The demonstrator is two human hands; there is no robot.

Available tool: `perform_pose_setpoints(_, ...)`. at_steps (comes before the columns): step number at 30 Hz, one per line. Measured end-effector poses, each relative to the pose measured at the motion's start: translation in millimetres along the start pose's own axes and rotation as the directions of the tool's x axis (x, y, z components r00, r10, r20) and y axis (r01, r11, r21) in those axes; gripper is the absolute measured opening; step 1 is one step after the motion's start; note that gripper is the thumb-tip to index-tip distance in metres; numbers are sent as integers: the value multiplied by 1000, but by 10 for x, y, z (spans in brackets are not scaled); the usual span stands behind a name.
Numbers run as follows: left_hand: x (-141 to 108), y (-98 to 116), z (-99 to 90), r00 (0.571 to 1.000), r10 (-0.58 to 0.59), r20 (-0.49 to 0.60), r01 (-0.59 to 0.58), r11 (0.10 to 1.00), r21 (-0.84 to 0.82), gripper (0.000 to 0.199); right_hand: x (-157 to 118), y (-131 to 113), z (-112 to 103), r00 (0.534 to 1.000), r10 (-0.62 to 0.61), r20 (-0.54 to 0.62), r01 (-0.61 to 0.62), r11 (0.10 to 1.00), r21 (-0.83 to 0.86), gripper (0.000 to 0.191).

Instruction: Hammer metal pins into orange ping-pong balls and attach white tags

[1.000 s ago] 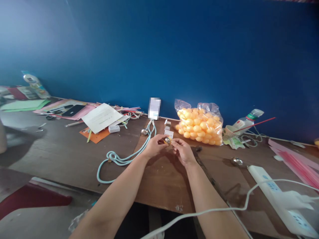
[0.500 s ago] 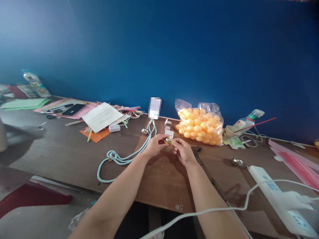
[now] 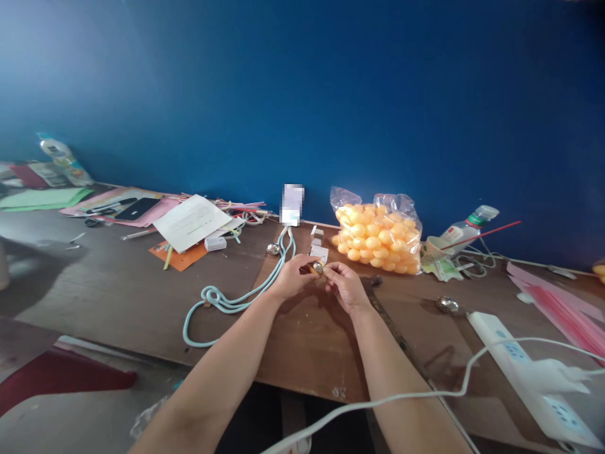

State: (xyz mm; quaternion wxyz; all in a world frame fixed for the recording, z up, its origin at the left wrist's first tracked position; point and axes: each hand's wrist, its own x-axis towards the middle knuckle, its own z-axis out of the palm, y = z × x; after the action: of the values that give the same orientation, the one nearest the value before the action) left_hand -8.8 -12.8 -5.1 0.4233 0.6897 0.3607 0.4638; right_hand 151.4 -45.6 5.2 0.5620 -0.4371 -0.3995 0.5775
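Observation:
Between my fingertips is a small round orange thing with shiny silver material on it [image 3: 317, 267]. My left hand [image 3: 293, 275] grips it from the left, thumb and fingers closed around its side. From the right, the pinched thumb and forefinger of my right hand [image 3: 347, 289] meet its edge; the other fingers are curled in. Just beyond lies a small white box [image 3: 319, 253]. A plastic bag of orange balls [image 3: 378, 239] stands behind my right hand. Shiny silver lumps rest on the table, one by the cord [image 3: 273, 249] and another at right [image 3: 447, 304].
A pale blue cord [image 3: 222, 302] loops left of my arms, leading to a badge [image 3: 292, 205] at the wall. A white power strip [image 3: 529, 378] lies at right; its cable [image 3: 378, 403] crosses over my right forearm. Papers [image 3: 191, 222], a bottle [image 3: 472, 228] and a paper cup [image 3: 432, 250] line the back.
The whole view has shifted very slightly. Both hands keep the same hold, with the right fingertips a little closer on the small orange and silver thing.

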Motion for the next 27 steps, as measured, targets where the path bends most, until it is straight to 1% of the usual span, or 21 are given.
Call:
perform_pose_setpoints(3,-2,-26,12,1000,-8,-3,8,999,-37,40,-9,-14,0,1000,21,-12,-21,1000,-4,36)
perform_pose_setpoints(8,-12,-58,27,999,-32,-9,31,995,-89,43,-9,-21,-9,995,99,-11,-99,994,-40,41)
perform_pose_setpoints(11,-15,-57,36,999,-30,-19,28,994,-101,43,0,-2,-14,995,99,-14,-99,994,-34,42)
perform_pose_setpoints(15,-10,-55,57,997,-71,-29,65,982,-176,46,4,16,-4,998,66,13,-67,997,44,39)
perform_pose_setpoints(18,-5,-53,69,995,-96,-25,88,969,-233,48,1,16,9,996,78,37,-82,989,125,37)
perform_pose_setpoints(20,-2,-52,69,994,-106,-27,96,964,-249,49,2,18,15,996,85,41,-90,986,140,37)
perform_pose_setpoints(27,3,-113,72,996,-88,-35,79,979,-189,49,18,67,-3,997,61,37,-61,998,10,37)
